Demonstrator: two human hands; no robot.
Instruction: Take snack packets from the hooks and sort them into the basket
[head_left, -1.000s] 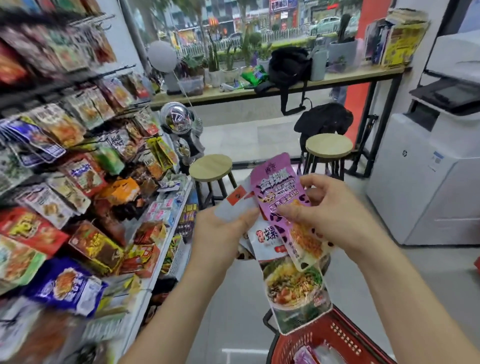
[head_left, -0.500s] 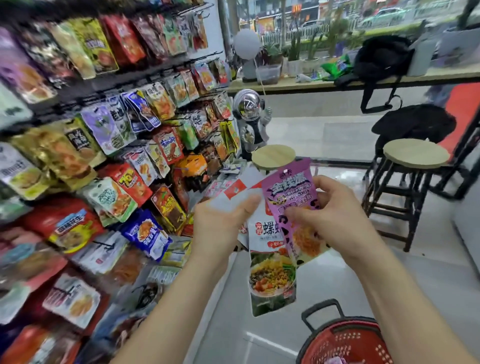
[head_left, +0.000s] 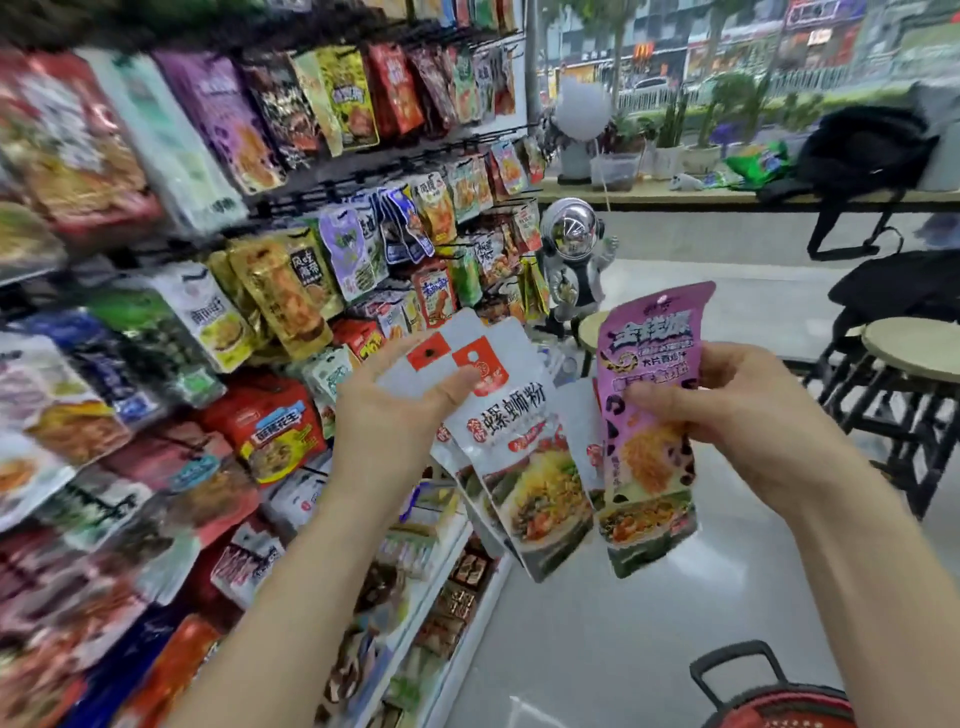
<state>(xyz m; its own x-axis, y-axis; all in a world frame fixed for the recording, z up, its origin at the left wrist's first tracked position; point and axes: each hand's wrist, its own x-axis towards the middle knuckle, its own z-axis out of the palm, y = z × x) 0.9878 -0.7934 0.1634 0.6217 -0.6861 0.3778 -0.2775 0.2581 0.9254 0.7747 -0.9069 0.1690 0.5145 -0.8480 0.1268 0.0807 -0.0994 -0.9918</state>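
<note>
Snack rack (head_left: 270, 291) blurred left of purple packet (head_left: 649, 353), right hand (head_left: 737, 415) pinching it, left hand (head_left: 395, 415) gripping white packets (head_left: 514, 415), basket (head_left: 779, 709) below, cropped.

The white foil packet with a noodle-bowl picture (head_left: 519, 415) reads 螺蛳粉, a red hanging packet (head_left: 270, 421) reads 酒鬼花生, and a yellow M sign (head_left: 644, 50) glows outside the window.
</note>
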